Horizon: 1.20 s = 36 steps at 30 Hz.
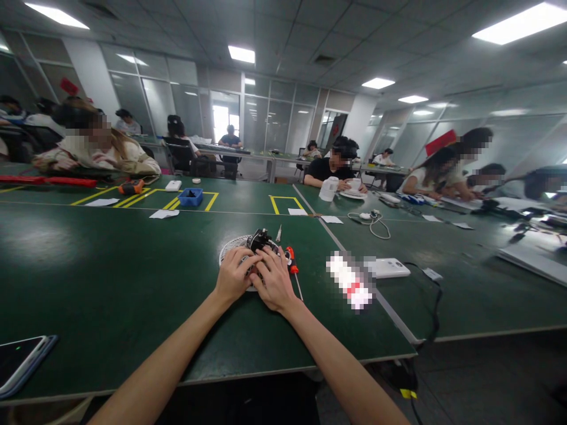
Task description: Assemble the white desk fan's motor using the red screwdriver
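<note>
A round white fan grille (228, 243) lies on the green table, with a black motor part (260, 239) and wires on its far side. My left hand (234, 274) grips the grille's left side, its fingers bent inward. From the right, my right hand (274, 280) closes over the same assembly, and the fingertips of both hands meet near its middle. What lies beneath the fingers is hidden. Right beside my right hand is a screwdriver (291, 260) with a red and black handle, its shaft toward me. A small pale pointed piece (279, 234) sits just beyond.
A blue bin (191, 198) stands at the back left among yellow tape marks and paper slips (164, 213). To the right are a white power bank (390, 268) with a black cable and a blurred bright object (349, 280). A phone (24, 363) lies front left. Several people sit around.
</note>
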Tool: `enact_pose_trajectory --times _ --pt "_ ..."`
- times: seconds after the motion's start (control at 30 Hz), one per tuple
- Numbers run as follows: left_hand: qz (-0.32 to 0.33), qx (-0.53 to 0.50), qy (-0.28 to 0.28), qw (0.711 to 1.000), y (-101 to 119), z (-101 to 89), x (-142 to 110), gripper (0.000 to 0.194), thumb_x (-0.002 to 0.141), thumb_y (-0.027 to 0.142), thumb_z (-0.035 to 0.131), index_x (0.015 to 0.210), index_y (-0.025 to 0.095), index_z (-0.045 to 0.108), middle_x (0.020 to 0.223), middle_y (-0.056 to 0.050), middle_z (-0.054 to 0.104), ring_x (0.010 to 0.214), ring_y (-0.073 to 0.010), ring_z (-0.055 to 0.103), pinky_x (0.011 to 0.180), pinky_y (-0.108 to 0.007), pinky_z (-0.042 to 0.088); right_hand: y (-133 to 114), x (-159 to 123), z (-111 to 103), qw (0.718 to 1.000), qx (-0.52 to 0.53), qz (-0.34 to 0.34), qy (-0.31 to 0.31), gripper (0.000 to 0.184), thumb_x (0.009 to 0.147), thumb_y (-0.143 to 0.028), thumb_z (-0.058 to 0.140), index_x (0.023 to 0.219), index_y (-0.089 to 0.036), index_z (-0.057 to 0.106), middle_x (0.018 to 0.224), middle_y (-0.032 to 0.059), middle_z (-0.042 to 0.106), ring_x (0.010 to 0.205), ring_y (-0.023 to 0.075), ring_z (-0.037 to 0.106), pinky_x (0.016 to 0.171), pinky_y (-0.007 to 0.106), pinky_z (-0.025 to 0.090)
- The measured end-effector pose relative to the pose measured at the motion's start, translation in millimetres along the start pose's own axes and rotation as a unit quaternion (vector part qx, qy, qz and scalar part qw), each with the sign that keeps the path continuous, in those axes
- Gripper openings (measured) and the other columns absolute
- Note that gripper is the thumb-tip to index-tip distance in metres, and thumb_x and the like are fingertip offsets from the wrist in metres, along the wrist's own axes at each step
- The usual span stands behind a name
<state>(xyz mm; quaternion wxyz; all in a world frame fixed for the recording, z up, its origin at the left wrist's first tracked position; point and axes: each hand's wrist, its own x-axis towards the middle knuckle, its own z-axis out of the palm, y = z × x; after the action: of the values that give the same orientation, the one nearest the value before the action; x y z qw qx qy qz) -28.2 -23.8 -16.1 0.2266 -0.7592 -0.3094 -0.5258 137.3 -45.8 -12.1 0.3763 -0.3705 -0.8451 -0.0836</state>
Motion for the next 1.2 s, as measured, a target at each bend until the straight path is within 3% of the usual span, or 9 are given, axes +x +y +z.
enact_pose_trajectory --times 0.17,0.4,0.6,0.7,0.83,0.9,0.97,1.07,1.2 --pt "-0.016 -0.015 0.003 1.0 1.7 -0.5 0.8 0.019 0.092 0.014 0.056 0.102 0.022 0.07 0.098 -0.008 0.068 0.096 -0.0226 0.063 0.085 -0.039 0.055 -2.6 -0.3 0.5 1.0 -0.002 0.0 -0.007 0.034 0.101 -0.033 0.048 0.126 -0.019 0.066 0.136 0.0124 0.066 0.142 0.0285 0.046 0.127 0.06 0.008" --pt "-0.035 -0.026 -0.021 0.999 2.7 -0.1 -0.9 0.011 0.094 0.019 0.056 0.094 0.021 0.067 0.097 -0.008 0.066 0.095 -0.0223 0.061 0.084 -0.038 0.053 -0.4 -2.2 2.5 0.999 -0.019 -0.027 -0.001 0.03 0.1 -0.033 0.051 0.119 -0.022 0.071 0.138 0.0114 0.064 0.143 0.0283 0.044 0.127 0.06 0.01" --pt "-0.123 0.01 0.0 0.992 -5.2 0.8 -2.8 0.011 0.094 0.027 0.062 0.085 0.02 0.065 0.095 -0.007 0.066 0.095 -0.0229 0.059 0.085 -0.039 0.048 8.0 0.6 -5.8 0.997 -0.012 -0.074 0.024 0.04 0.101 -0.033 0.049 0.138 -0.027 0.061 0.14 0.0098 0.062 0.14 0.0259 0.048 0.126 0.055 0.019" --pt "-0.167 0.016 0.021 0.986 -12.1 0.3 -3.4 0.018 0.092 0.032 0.067 0.079 0.021 0.061 0.092 -0.006 0.065 0.094 -0.023 0.058 0.084 -0.039 0.046 24.1 2.0 -9.3 0.996 0.007 0.011 0.088 0.042 0.102 -0.032 0.043 0.141 -0.023 0.058 0.137 0.0116 0.063 0.135 0.0254 0.052 0.122 0.053 0.026" --pt "-0.195 0.005 0.035 0.98 -17.7 0.6 -4.7 0.023 0.091 0.035 0.069 0.077 0.021 0.056 0.089 -0.004 0.064 0.09 -0.0229 0.057 0.081 -0.038 0.044 54.5 -1.3 -12.3 0.962 0.015 0.232 0.144 0.045 0.103 -0.036 0.035 0.138 -0.018 0.056 0.135 0.0156 0.063 0.128 0.0282 0.055 0.11 0.05 0.04" --pt "-0.21 -0.004 0.035 0.977 -18.0 0.8 -4.6 0.025 0.091 0.037 0.069 0.076 0.022 0.055 0.086 -0.003 0.063 0.088 -0.0225 0.056 0.08 -0.038 0.043 66.8 -4.3 -13.9 0.939 -0.003 0.331 0.093 0.046 0.101 -0.039 0.039 0.136 -0.016 0.057 0.135 0.0183 0.062 0.127 0.0324 0.055 0.105 0.052 0.042" --pt "-0.223 -0.017 0.032 0.974 -16.8 0.5 -3.6 0.027 0.091 0.038 0.068 0.075 0.022 0.053 0.083 -0.002 0.061 0.085 -0.0217 0.055 0.079 -0.037 0.042 73.6 -6.5 -15.8 0.921 -0.029 0.389 -0.001 0.045 0.099 -0.039 0.045 0.135 -0.015 0.057 0.131 0.0211 0.064 0.123 0.0358 0.058 0.1 0.054 0.044" --pt "-0.23 -0.036 0.024 0.972 -14.2 -1.1 -1.5 0.03 0.093 0.04 0.065 0.073 0.022 0.052 0.076 0.0 0.058 0.079 -0.0198 0.053 0.075 -0.035 0.04 74.0 -6.2 -19.1 0.907 -0.056 0.404 -0.105 0.042 0.096 -0.035 0.053 0.133 -0.016 0.058 0.127 0.022 0.066 0.117 0.0359 0.063 0.096 0.05 0.046" --pt "-0.227 -0.048 0.009 0.973 -11.9 -3.1 0.3 0.037 0.097 0.044 0.059 0.069 0.022 0.048 0.069 0.002 0.053 0.074 -0.018 0.05 0.073 -0.033 0.038 66.9 -0.9 -25.4 0.89 -0.044 0.431 -0.138 0.043 0.096 -0.034 0.055 0.136 -0.017 0.055 0.123 0.0206 0.07 0.111 0.034 0.068 0.09 0.043 0.049"
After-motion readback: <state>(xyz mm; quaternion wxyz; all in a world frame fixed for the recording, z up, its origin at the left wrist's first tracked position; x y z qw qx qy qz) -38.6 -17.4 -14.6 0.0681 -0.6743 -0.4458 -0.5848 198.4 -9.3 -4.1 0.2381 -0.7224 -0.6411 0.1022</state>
